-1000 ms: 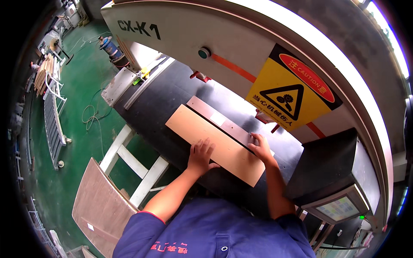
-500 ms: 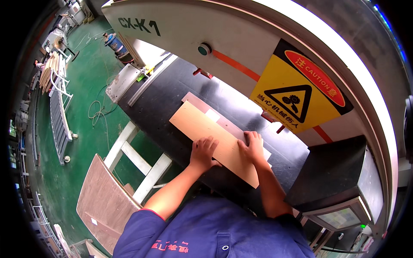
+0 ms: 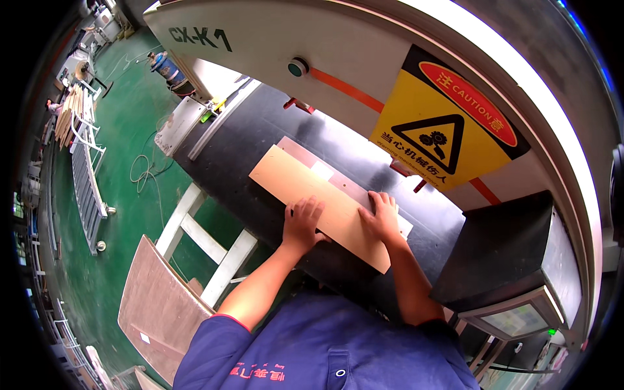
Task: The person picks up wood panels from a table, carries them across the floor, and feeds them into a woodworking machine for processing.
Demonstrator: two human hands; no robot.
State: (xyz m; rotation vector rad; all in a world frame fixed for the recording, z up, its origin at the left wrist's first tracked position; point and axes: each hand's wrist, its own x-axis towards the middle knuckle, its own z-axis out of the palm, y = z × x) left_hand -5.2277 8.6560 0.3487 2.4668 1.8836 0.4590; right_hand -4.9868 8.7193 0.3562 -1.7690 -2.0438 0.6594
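A flat, light-brown wooden board (image 3: 305,183) lies at a slant on the black machine table (image 3: 227,153). It partly covers a pinkish strip (image 3: 302,155) with a small white label at its far side. My left hand (image 3: 303,224) grips the board's near edge, fingers on top and the thumb low at the edge. Over the right part, my right hand (image 3: 382,218) holds the far edge, its thumb on the board's face and its fingers reaching over the strip. A pale corner of something sticks out beyond my right wrist; what it belongs to is hidden.
A light machine beam (image 3: 260,49) with a green button and yellow warning sign (image 3: 448,123) spans the table's far side. A black box with a screen (image 3: 500,260) stands at right. At left are a white frame (image 3: 205,237), a brown panel (image 3: 153,292) and the green floor.
The view has shifted slightly, so the machine sits a little further left and higher. Both hands keep their hold on the board, which has hardly moved on the table.
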